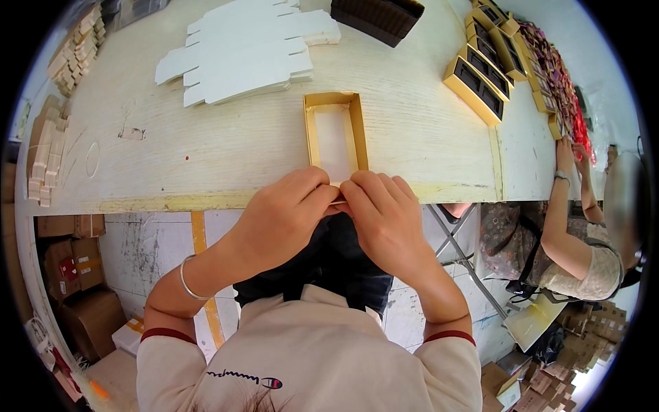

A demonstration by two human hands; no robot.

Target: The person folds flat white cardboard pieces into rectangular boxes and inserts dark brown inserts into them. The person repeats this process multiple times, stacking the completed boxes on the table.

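A small gold cardboard box (360, 134) with a whitish inside lies open-topped on the table, its near end at the front edge. Both of my hands meet at that near end. My left hand (285, 206) has its fingers closed on the left part of the end panel. On the right part, my right hand (386, 213) pinches with bent fingers. The panel itself is mostly hidden behind my fingers, so I cannot tell how it is folded. The far end and the two long walls of the box stand upright.
Beyond the box lies a stack of flat white box blanks (250, 65). A dark brown plastic tray stack (377, 19) stands behind it. Gold boxes with dark inserts (475, 90) are grouped at the right, near a co-worker's hands (564, 154). Cardboard cartons (93, 326) sit below left.
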